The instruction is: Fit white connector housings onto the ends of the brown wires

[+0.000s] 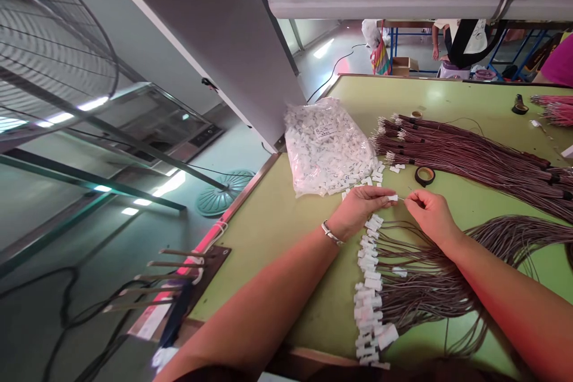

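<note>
Between the fingertips of my left hand [364, 206] is a small white connector housing [393, 197]. My right hand [427, 212] pinches a thin wire [401, 199] whose end points at the housing; whether it sits inside I cannot tell. Below my hands, a row of white connectors [367, 298] on dark brown wires [416, 295] runs down toward the table's front edge. Behind my left hand lies a clear plastic bag [329, 146] full of white housings, with several loose housings [378, 173] spilled beside it.
Bundles of brown wires [452, 146] lie across the back right of the green table [264, 239]. A black tape roll [424, 176] sits near my right hand. A rack with prongs [201, 280] is fixed at the left edge. A fan [58, 42] stands at left; people [474, 36] are beyond the table.
</note>
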`<state>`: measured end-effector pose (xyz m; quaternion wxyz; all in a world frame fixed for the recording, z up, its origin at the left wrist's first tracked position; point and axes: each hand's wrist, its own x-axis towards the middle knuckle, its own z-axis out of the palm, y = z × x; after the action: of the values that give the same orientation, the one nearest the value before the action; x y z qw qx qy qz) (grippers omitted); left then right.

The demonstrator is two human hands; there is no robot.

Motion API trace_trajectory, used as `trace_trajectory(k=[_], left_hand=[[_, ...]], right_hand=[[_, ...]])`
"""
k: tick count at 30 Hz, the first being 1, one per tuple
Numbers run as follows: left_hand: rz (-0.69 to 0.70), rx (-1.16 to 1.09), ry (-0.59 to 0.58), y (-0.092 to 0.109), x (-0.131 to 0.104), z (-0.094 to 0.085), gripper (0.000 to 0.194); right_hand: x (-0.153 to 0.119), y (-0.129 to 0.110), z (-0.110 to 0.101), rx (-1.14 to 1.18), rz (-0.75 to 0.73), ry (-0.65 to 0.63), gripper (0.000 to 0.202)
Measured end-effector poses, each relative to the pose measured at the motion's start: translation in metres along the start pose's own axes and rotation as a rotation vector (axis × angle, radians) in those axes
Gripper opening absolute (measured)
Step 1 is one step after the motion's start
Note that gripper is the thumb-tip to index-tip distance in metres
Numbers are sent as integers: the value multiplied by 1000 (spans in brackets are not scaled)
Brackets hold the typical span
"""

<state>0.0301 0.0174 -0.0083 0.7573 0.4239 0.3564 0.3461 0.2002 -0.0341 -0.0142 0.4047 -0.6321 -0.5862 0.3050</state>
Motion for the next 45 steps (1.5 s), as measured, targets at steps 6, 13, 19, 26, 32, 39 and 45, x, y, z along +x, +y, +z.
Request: trace_trajectory(k=[6,13,19,26,32,39,45], left_hand=[[-55,-78,27,4,-1,0,20],[-101,-53,46,3,0,-1,16],[-92,-69,29,1,0,-2,18],[-24,-42,35,-1,2,-4,21],[178,302,61,-1,-1,1,16],[436,686,94,-4,-6,11,16],[193,283,58,-13,0,7,36]], right_hand=[[-2,-4,0,33,9,10,21],[-3,-6,0,66,10,-28,20],[-2,-4,0,35,-4,0,19],[-2,-5,-1,22,34,-21,19],[0,-4,1,181,130,-96,20],[3,-7,0,407,280,-249,21],[5,4,3,392,349,-178,23]])
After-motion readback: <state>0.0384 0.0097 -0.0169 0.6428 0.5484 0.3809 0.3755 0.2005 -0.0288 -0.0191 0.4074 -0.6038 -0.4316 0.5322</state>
